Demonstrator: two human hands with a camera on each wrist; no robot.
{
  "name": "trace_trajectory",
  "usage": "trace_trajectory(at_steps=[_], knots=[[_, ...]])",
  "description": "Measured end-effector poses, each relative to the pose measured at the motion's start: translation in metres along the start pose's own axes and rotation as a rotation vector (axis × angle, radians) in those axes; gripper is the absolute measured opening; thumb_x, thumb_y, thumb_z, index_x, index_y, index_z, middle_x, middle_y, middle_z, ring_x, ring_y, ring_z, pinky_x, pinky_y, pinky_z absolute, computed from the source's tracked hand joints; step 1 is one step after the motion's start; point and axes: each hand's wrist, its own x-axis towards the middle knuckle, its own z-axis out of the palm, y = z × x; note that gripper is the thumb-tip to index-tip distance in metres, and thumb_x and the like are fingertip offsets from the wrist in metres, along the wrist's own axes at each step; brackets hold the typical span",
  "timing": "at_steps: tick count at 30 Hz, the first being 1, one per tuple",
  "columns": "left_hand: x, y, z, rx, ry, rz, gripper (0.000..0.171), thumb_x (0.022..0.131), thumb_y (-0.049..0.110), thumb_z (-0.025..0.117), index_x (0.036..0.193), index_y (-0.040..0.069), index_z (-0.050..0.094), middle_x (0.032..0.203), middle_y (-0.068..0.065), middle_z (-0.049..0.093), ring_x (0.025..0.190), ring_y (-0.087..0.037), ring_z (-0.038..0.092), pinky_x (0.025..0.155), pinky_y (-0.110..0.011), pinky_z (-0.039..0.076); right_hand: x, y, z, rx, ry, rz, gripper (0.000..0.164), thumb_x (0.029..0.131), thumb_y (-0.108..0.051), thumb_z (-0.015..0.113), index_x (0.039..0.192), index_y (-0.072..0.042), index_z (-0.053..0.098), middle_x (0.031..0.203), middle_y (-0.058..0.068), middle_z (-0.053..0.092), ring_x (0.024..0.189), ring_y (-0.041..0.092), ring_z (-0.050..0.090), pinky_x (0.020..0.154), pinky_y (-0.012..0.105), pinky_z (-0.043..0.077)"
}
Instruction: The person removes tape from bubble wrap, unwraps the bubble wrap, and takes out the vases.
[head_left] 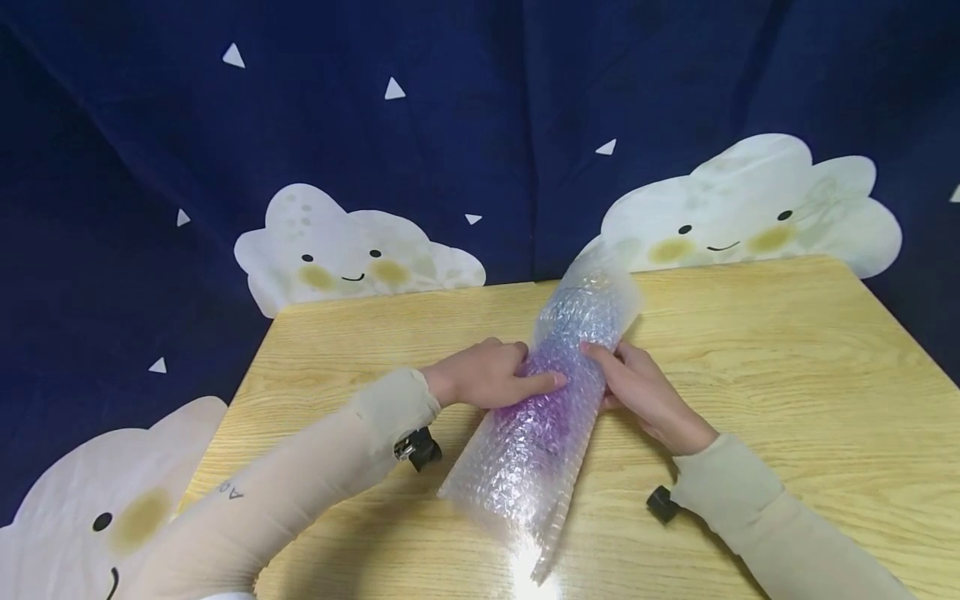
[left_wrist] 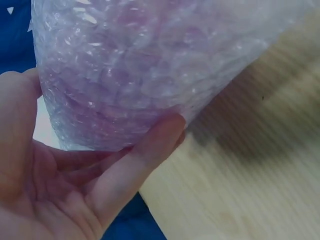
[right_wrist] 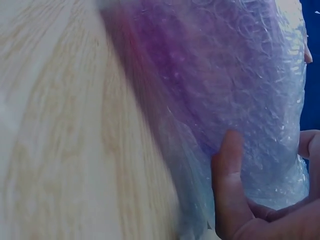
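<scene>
A long bundle of clear bubble wrap (head_left: pixel 517 467) lies slantwise between both hands in the head view, with something purple and bluish showing blurred through its layers. My left hand (head_left: pixel 491 375) grips its left side, the thumb lying across the top. On the other side my right hand (head_left: pixel 645 387) holds the bundle, thumb on top and fingers going underneath. In the left wrist view the thumb (left_wrist: pixel 155 142) presses the wrap (left_wrist: pixel 130 75) while fingers reach behind it. The right wrist view shows the thumb (right_wrist: pixel 229 175) against the purple-tinted wrap (right_wrist: pixel 215 75). What the wrap encloses is hidden by the bubbles.
The wooden table (head_left: pixel 750 375) extends under the bundle to both sides. Behind it hangs a dark blue curtain (head_left: pixel 450 150) printed with smiling clouds and white triangles. Small black wrist cameras (head_left: pixel 423 450) sit at the beige sleeves (head_left: pixel 750 500).
</scene>
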Motion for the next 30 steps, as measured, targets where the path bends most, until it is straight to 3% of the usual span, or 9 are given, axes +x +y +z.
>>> trace_trajectory(at_steps=[13, 20, 30], knots=[[-0.013, 0.003, 0.019, -0.108, 0.078, -0.108, 0.062, 0.095, 0.071, 0.053, 0.101, 0.010, 0.062, 0.076, -0.003, 0.066, 0.065, -0.016, 0.067, 0.058, -0.033, 0.054, -0.009, -0.003, 0.000, -0.145, -0.002, -0.003, 0.080, 0.101, -0.065, 0.050, 0.151, -0.003, 0.043, 0.119, 0.019, 0.067, 0.089, 0.021, 0.074, 0.079, 0.038, 0.064], [-0.020, 0.005, 0.027, -0.289, 0.034, -0.167, 0.061, 0.095, 0.069, 0.056, 0.108, 0.009, 0.057, 0.084, -0.009, 0.069, 0.067, -0.031, 0.075, 0.066, -0.047, 0.062, -0.016, -0.006, -0.002, -0.303, 0.032, -0.021, 0.079, 0.100, -0.070, 0.049, 0.152, -0.010, 0.047, 0.127, 0.016, 0.068, 0.104, 0.022, 0.071, 0.087, 0.032, 0.059], [-0.026, 0.005, 0.038, -0.433, 0.016, -0.190, 0.062, 0.095, 0.068, 0.059, 0.113, 0.009, 0.053, 0.082, -0.012, 0.070, 0.061, -0.026, 0.073, 0.066, -0.047, 0.063, -0.025, -0.005, -0.004, -0.464, 0.056, -0.072, 0.085, 0.099, -0.073, 0.044, 0.158, -0.011, 0.041, 0.152, 0.025, 0.054, 0.137, 0.046, 0.054, 0.111, 0.061, 0.047]])
